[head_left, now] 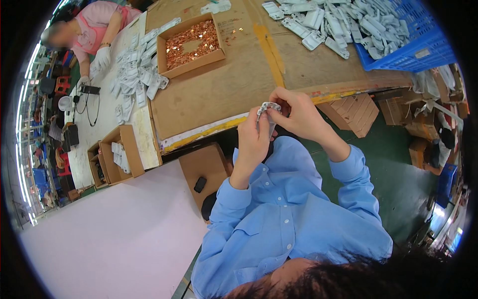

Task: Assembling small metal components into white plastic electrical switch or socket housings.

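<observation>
Between both hands, just off the near edge of the cardboard-covered table, is a small white plastic part with a rounded end. My left hand pinches it from the left side. The fingers of my right hand are closed at its upper right end; whether they also hold a smaller piece is hidden. Beyond the hands, a shallow cardboard box holds many small copper-coloured metal pieces. White plastic parts of a similar kind lie heaped at the far right, spilling from a blue plastic basket.
More white parts are piled on the left table, near a co-worker's gloved hand. A cable with a small black box lies there. An open carton stands at its near end. A large white board is at lower left.
</observation>
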`<state>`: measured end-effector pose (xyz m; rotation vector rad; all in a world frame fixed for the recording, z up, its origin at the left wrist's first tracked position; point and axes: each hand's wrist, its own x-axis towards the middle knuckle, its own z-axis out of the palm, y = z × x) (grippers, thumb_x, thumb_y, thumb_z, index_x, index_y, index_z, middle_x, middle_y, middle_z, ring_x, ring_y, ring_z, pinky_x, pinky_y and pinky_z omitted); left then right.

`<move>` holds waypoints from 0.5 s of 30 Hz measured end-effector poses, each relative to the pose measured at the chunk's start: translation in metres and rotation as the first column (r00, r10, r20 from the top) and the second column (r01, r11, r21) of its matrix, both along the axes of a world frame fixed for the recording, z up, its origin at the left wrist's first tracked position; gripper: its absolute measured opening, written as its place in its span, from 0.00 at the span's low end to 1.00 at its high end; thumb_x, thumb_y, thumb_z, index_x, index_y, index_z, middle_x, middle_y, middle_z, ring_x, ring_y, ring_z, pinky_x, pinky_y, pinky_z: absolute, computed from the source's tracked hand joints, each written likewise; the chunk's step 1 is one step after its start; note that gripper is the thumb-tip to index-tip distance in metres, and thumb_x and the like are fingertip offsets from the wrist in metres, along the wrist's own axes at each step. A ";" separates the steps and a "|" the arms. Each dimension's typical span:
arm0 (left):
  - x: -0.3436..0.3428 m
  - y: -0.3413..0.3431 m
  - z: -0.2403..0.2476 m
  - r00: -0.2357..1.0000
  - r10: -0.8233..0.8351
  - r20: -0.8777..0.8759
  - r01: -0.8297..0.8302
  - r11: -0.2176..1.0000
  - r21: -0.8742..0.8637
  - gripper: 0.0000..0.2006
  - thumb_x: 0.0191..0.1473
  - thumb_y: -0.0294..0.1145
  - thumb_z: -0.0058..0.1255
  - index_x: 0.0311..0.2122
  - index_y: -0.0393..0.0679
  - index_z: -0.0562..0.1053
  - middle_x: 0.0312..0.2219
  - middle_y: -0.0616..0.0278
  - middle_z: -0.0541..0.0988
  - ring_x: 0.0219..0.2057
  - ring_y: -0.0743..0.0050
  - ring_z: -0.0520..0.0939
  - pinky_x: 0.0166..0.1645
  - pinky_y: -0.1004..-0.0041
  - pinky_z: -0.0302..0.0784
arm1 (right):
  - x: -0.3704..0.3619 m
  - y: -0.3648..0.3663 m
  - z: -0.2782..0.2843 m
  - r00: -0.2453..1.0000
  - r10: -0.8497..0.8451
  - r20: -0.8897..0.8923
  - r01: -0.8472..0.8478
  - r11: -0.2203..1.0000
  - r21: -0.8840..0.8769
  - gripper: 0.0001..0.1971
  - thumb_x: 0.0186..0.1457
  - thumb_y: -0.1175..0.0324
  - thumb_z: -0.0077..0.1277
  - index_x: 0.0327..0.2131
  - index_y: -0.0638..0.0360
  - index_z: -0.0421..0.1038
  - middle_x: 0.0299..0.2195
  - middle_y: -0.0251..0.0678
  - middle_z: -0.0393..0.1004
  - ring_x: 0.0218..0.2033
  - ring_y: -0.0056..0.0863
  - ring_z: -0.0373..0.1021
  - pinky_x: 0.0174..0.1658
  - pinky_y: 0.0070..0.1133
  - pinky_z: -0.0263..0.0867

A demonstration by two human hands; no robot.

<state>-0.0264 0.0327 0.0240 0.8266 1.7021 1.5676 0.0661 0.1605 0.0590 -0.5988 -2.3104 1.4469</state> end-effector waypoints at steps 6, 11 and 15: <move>-0.001 -0.003 0.003 0.999 -0.005 -0.043 0.004 1.000 -0.008 0.12 0.64 0.32 0.38 0.42 0.36 0.71 0.20 0.60 0.78 0.19 0.77 0.80 0.24 0.78 0.74 | -0.002 0.003 0.000 0.999 0.039 0.036 -0.039 0.999 -0.013 0.08 0.49 0.69 0.55 0.29 0.62 0.67 0.19 0.39 0.70 0.19 0.32 0.69 0.25 0.25 0.64; -0.003 -0.004 0.000 0.998 -0.015 -0.056 0.014 1.000 -0.017 0.11 0.64 0.31 0.39 0.42 0.36 0.72 0.20 0.60 0.78 0.18 0.77 0.80 0.24 0.78 0.74 | -0.003 0.001 0.001 0.998 0.047 0.046 -0.048 0.999 0.026 0.09 0.48 0.69 0.55 0.30 0.62 0.67 0.19 0.40 0.70 0.20 0.33 0.69 0.25 0.26 0.63; -0.008 -0.003 -0.004 0.999 0.028 0.045 -0.026 0.999 -0.043 0.11 0.63 0.31 0.40 0.43 0.36 0.72 0.20 0.60 0.77 0.19 0.77 0.79 0.24 0.78 0.75 | -0.003 -0.002 -0.002 0.999 0.022 0.036 -0.023 1.000 0.020 0.08 0.49 0.71 0.54 0.32 0.62 0.68 0.20 0.36 0.70 0.21 0.26 0.67 0.25 0.22 0.62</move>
